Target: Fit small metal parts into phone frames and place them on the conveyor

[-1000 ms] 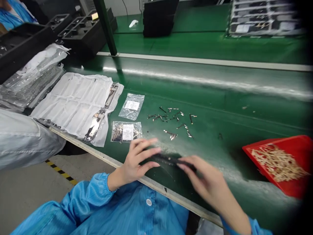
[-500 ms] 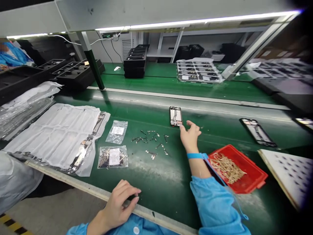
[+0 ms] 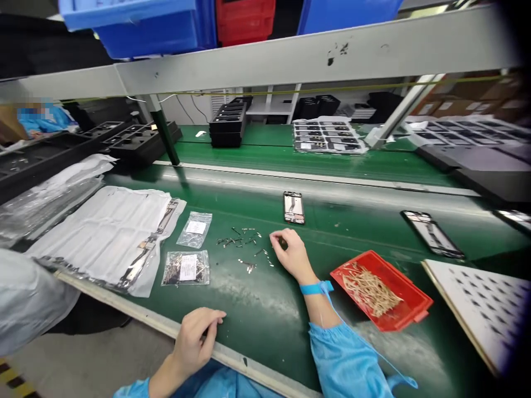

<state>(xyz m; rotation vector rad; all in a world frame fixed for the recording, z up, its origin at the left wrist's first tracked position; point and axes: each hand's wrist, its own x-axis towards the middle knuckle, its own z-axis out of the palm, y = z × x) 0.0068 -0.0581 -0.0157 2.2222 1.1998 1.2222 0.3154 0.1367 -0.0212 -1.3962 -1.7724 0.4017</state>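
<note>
My right hand (image 3: 291, 253), a blue strap around its wrist, is over the belt at the right edge of a scatter of small metal and black parts (image 3: 238, 241). Its thumb and fingertips come together; whatever may be between them is hidden. Just beyond it lies a phone frame (image 3: 293, 208), which it does not touch. My left hand (image 3: 197, 338) rests at the near edge of the green belt (image 3: 265, 309), fingers loosely bent, thumb apart, holding nothing. Two clear bags with white labels lie left of the parts: an upper bag (image 3: 194, 229) and a fuller lower bag (image 3: 186, 268).
A red tray (image 3: 409, 315) of thin tan pieces sits right of my right forearm, beside a white perforated board (image 3: 477, 304). Another phone frame (image 3: 432, 235) lies farther right. A covered tray (image 3: 103, 232) is at left. Overhead runs a grey beam (image 3: 265, 69) with bins above.
My right hand has moved left and nearer, from beside the phone frame to the small parts, and its fingers have closed together. The view has tilted up, bringing in the overhead bins.
</note>
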